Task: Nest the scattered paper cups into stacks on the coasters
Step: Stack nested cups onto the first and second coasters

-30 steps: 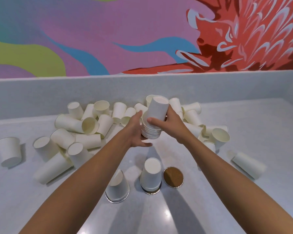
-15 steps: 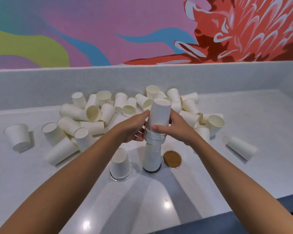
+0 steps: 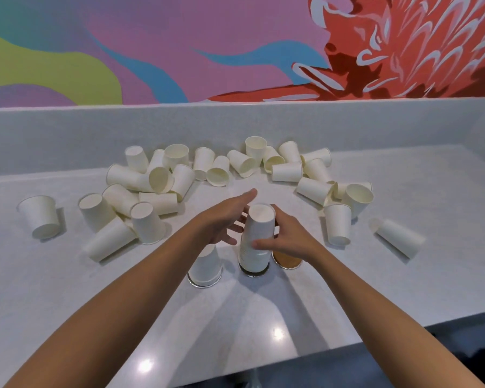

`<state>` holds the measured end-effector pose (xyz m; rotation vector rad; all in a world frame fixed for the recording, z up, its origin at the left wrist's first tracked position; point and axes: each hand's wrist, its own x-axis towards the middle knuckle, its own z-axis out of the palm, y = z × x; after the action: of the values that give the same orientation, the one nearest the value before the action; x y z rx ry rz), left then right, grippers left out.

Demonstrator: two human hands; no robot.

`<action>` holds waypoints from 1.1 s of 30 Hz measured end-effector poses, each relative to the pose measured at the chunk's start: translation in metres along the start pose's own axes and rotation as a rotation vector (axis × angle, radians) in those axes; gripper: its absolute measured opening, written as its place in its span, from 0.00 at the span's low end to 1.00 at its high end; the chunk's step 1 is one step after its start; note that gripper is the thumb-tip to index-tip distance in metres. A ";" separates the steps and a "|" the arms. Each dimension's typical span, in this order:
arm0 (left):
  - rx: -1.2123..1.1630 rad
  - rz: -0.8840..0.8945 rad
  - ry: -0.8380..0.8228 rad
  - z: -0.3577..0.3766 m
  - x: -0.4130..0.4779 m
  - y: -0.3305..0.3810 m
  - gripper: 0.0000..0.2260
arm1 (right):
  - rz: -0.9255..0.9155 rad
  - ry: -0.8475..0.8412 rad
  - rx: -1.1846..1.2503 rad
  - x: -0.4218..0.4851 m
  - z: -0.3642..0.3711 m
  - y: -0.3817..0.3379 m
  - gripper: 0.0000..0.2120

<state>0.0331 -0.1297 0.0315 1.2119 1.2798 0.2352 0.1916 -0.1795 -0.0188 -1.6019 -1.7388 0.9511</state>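
A lone white paper cup [image 3: 41, 217] stood upside down at the far left of the pale grey speckled countertop [image 3: 403, 289]. Right of it a heap of scattered white paper cups [image 3: 140, 191] lay on their sides or upended, stretching in an arc along the counter's back. Nearer the front edge, a single inverted white paper cup [image 3: 205, 268] sat on a round silver-rimmed coaster [image 3: 203, 284], partly hidden beneath the left hand [image 3: 221, 219]. That hand hovered open, fingers spread, holding nothing, just beside the tall nested stack of inverted white paper cups [image 3: 256, 239] standing on the middle coaster [image 3: 254, 273]. The right hand [image 3: 287, 239] wrapped loosely round the stack's lower part, thumb across its front. Just right of it lay a bare round cork coaster [image 3: 287, 261]. Further right, more white cups [image 3: 338, 224] lay tipped, one apart [image 3: 398, 238] on its side.
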 end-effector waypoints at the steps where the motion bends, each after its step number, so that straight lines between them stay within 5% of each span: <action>1: 0.022 0.008 -0.007 0.001 -0.001 -0.001 0.26 | 0.002 -0.007 0.002 -0.001 0.002 0.003 0.32; 6: 0.112 0.033 0.013 0.003 0.001 -0.009 0.18 | 0.024 -0.028 0.009 0.000 0.008 0.011 0.34; 15: 0.095 0.034 -0.005 -0.004 0.006 -0.001 0.24 | 0.118 -0.227 -0.240 0.012 -0.016 0.030 0.39; 21: 0.054 0.037 0.059 -0.010 0.021 0.010 0.21 | 0.511 0.500 -0.640 0.018 -0.058 0.053 0.24; 26: 0.068 0.039 0.082 -0.009 0.037 0.021 0.19 | 0.776 0.434 -0.697 0.021 -0.060 0.085 0.29; 33: 0.048 0.041 0.061 -0.014 0.056 0.034 0.16 | 0.778 0.499 -0.503 0.033 -0.051 0.089 0.35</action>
<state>0.0573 -0.0678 0.0275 1.2818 1.3206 0.2745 0.2804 -0.1384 -0.0641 -2.6630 -1.0362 0.3409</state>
